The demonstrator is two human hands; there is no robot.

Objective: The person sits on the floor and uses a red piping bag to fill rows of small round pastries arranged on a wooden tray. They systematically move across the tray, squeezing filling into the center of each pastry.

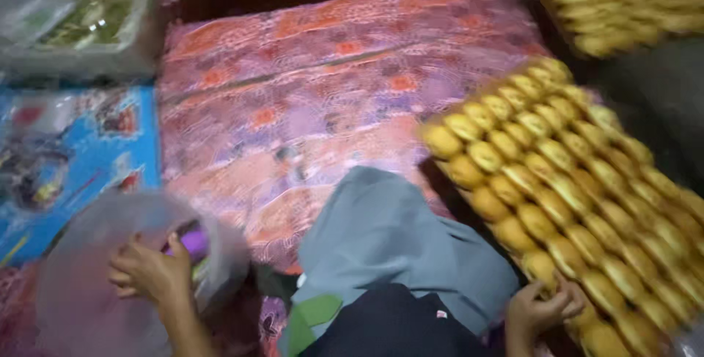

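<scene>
Nearest the lens: grey-clad knee [389, 247], folded between both hands. Left hand [150, 273] curled, thumb up, gripping the rim of a clear plastic bag [95, 269] on the floor at lower left, something purple [194, 243] showing inside. Right hand [539, 309] with fingers bent, pinching at a yellow bun [541, 267] on the near corner of the tray of buns [579, 196]. Beyond, patterned pink cloth [323, 86], blue printed sheet [81, 144], clear container [73, 23] far left, second bun tray [623, 1] far right. Risks, as judged: soft bun squashed by too tight a pinch; neighbours nudged out of their rows; limp bag mouth folding shut under a one-handed grip.
</scene>
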